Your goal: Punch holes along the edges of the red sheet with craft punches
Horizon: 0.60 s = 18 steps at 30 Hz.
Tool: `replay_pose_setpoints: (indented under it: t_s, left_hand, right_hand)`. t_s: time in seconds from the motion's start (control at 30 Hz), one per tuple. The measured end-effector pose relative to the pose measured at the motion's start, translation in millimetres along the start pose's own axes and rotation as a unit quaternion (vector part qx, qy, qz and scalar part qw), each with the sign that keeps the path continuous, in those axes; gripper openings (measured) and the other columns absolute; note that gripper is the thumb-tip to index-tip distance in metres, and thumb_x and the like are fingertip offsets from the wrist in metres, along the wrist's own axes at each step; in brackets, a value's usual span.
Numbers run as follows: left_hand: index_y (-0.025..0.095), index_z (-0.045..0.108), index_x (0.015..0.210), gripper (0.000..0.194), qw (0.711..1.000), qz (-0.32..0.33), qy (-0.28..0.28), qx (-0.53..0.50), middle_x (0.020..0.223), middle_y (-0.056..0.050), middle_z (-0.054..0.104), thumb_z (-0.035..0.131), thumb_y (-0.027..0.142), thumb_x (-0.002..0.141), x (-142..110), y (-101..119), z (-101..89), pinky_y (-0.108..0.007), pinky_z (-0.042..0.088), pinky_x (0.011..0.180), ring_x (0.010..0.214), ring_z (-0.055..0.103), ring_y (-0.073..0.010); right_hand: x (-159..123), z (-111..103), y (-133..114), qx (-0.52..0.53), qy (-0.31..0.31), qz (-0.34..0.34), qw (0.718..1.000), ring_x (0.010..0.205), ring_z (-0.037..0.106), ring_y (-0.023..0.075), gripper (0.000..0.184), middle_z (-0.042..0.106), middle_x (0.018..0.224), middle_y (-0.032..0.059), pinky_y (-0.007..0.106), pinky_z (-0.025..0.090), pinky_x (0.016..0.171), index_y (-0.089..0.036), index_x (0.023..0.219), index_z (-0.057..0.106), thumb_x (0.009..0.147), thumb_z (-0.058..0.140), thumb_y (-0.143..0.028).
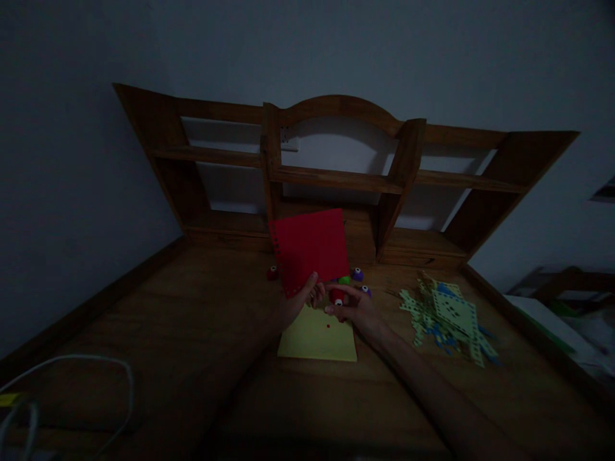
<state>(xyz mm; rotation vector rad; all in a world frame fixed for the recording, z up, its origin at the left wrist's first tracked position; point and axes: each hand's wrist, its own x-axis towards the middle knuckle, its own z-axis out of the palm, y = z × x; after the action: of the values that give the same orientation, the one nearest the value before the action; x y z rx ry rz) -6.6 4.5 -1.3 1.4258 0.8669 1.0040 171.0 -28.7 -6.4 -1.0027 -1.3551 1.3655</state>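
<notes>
My left hand [302, 298] is closed on a sheet of red paper [312, 246], thumb on top, holding it raised and tilted above the table. Small notches or holes run along the sheet's left edge. In my right hand [358, 307], a small red craft punch [337, 296] with a white round mark sits between thumb and fingers, just below the sheet's lower right corner. Under both hands lies a yellow paper sheet [317, 339], with a tiny red paper bit [328, 326] on it. The room is dim, so fine detail is hard to make out.
Behind the paper stand another red punch [272, 273], a green one [344, 280] and purple ones [357, 274]. Punched yellow and blue paper scraps [454, 314] are heaped at right. A wooden shelf unit [336, 179] backs the table. A white cable [129, 384] curves at lower left.
</notes>
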Motion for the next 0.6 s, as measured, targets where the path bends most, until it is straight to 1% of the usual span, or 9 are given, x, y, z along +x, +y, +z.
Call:
replay_pose_setpoints:
  t_s: [0.13, 0.23, 0.33, 0.4, 0.5, 0.57, 0.6]
  left_hand:
    - [0.016, 0.055, 0.063, 0.065, 1.000, -0.012, -0.026, 0.010, 0.057, 0.000, 0.052, 0.031, 0.072, 0.084, 3, -2, 1.6, -0.024, 0.038, 0.055, 0.051, 0.047, -0.0109]
    - [0.017, 0.054, 0.063, 0.062, 0.998, -0.014, -0.030, 0.044, 0.055, 0.001, 0.051, 0.032, 0.070, 0.085, 3, -2, 0.5, -0.025, 0.040, 0.059, 0.052, 0.048, -0.0119]
    - [0.018, 0.051, 0.060, 0.061, 0.997, -0.018, -0.025, 0.072, 0.053, 0.001, 0.049, 0.031, 0.069, 0.086, 2, 0, 0.6, -0.026, 0.041, 0.062, 0.053, 0.048, -0.0123]
    - [0.018, 0.048, 0.058, 0.061, 0.996, -0.026, -0.021, 0.086, 0.052, 0.002, 0.047, 0.030, 0.070, 0.086, 0, 2, 1.5, -0.026, 0.041, 0.062, 0.052, 0.047, -0.0122]
    - [0.018, 0.044, 0.056, 0.060, 0.994, -0.032, -0.024, 0.101, 0.053, 0.002, 0.045, 0.031, 0.069, 0.086, -4, 6, 2.7, -0.026, 0.040, 0.061, 0.053, 0.046, -0.0119]
    - [0.019, 0.042, 0.055, 0.059, 0.993, -0.034, -0.020, 0.110, 0.053, 0.003, 0.044, 0.033, 0.069, 0.086, -7, 8, 3.2, -0.026, 0.040, 0.061, 0.053, 0.045, -0.0117]
    - [0.019, 0.041, 0.055, 0.059, 0.993, -0.038, -0.009, 0.112, 0.053, 0.003, 0.044, 0.035, 0.069, 0.085, -9, 10, 3.5, -0.026, 0.040, 0.061, 0.053, 0.045, -0.0117]
  right_hand:
    - [1, 0, 4, 0.015, 0.008, 0.012, 1.000, 0.055, 0.051, 0.0090, 0.053, 0.066, 0.080, -0.0017, 0.020, 0.038, 0.048, -0.024, 0.107, 0.068, 0.058, 0.086, -0.033]
    - [3, -1, 8, 0.034, 0.003, 0.020, 0.999, 0.057, 0.053, 0.0101, 0.053, 0.067, 0.080, 0.0004, 0.021, 0.037, 0.049, -0.022, 0.108, 0.067, 0.059, 0.085, -0.033]
    - [3, -2, 11, 0.039, -0.003, 0.010, 0.999, 0.055, 0.050, 0.0098, 0.049, 0.065, 0.075, 0.0002, 0.022, 0.035, 0.049, -0.020, 0.106, 0.068, 0.062, 0.084, -0.034]
    - [3, -2, 11, 0.038, -0.005, 0.000, 0.999, 0.054, 0.047, 0.0093, 0.042, 0.062, 0.070, -0.0009, 0.022, 0.033, 0.049, -0.019, 0.099, 0.070, 0.063, 0.084, -0.033]
    - [1, 0, 11, 0.041, -0.015, -0.004, 0.999, 0.054, 0.045, 0.0086, 0.028, 0.059, 0.066, -0.0019, 0.022, 0.030, 0.050, -0.017, 0.083, 0.070, 0.064, 0.083, -0.032]
    - [-1, 2, 9, 0.047, -0.016, -0.005, 0.999, 0.054, 0.044, 0.0083, 0.025, 0.057, 0.064, -0.0026, 0.022, 0.030, 0.050, -0.016, 0.077, 0.069, 0.064, 0.083, -0.032]
    - [-1, 3, 7, 0.051, -0.017, -0.003, 0.999, 0.054, 0.044, 0.0084, 0.025, 0.057, 0.064, -0.0028, 0.022, 0.030, 0.051, -0.016, 0.076, 0.068, 0.063, 0.083, -0.032]
